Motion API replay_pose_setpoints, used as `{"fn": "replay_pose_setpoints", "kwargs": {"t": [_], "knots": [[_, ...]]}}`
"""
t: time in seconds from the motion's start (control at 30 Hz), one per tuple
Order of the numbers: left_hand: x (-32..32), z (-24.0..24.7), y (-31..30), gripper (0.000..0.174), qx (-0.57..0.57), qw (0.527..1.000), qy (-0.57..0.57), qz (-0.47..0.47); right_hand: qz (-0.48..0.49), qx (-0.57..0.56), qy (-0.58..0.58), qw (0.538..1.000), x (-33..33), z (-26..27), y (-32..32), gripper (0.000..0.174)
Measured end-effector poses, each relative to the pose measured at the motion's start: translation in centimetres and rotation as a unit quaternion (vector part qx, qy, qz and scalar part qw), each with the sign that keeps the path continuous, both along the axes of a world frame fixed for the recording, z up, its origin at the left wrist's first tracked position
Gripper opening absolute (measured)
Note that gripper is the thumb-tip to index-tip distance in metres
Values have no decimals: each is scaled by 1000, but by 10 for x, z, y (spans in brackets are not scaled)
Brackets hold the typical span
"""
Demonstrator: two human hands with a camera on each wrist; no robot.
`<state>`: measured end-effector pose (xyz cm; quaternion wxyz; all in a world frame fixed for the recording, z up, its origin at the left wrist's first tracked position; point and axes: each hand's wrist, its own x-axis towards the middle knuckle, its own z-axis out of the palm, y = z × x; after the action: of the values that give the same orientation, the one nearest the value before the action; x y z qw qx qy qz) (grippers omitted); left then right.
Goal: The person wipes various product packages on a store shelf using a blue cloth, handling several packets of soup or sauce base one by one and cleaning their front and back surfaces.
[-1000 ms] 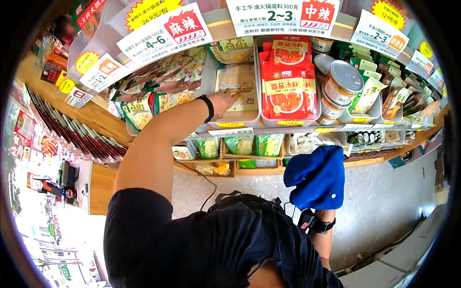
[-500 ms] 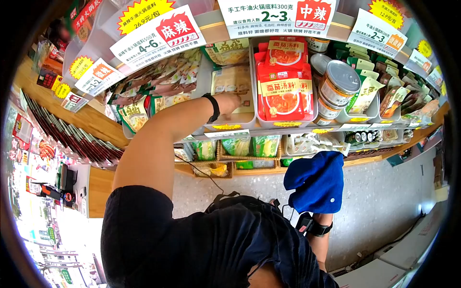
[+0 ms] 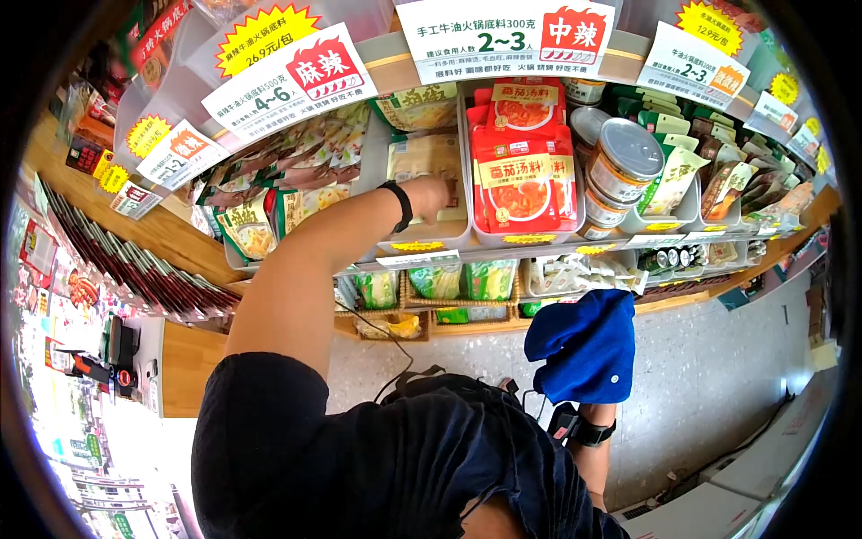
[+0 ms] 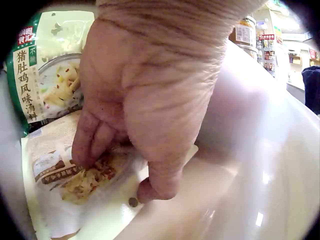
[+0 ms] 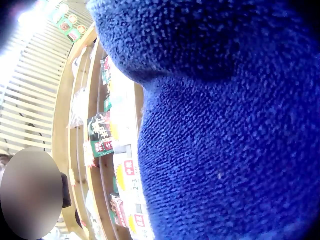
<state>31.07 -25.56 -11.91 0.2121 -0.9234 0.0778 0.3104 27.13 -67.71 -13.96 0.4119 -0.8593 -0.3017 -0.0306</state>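
In the head view my left hand (image 3: 429, 198) reaches down into a clear shelf bin (image 3: 440, 235). Its bent fingers touch the face of a beige soup-base packet (image 4: 55, 205), and the thumb rests near the packet's edge. A green-edged soup packet (image 4: 60, 65) lies just behind it in the same bin. A blue terry cloth piece (image 3: 584, 346) with a small white dot covers my right hand, which hangs low in front of the shelf. The cloth (image 5: 225, 135) fills most of the right wrist view, so the fingers are hidden.
Red tomato soup packets (image 3: 521, 180) fill the neighbouring bin, with stacked cans (image 3: 628, 153) to their right. Brown and green packets (image 3: 296, 148) stand on the left. Price cards (image 3: 503, 40) overhang the bins. Below, baskets hold green packs (image 3: 435, 280).
My left hand stays over the beige packet, and its fingers, stretched out one second ago, are now more bent. The view has shifted slightly. The blue cloth has hardly moved.
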Motion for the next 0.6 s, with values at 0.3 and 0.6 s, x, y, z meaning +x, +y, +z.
{"fn": "replay_pose_setpoints", "kwargs": {"t": [0.3,0.6], "knots": [[10,-11,21,20,-67,980,-180,-49,-14,-10,0,1000,-1,0,-7,40],[-23,116,28,26,-292,866,-338,227,36,-15,-40,998,3,27,19,41]]}}
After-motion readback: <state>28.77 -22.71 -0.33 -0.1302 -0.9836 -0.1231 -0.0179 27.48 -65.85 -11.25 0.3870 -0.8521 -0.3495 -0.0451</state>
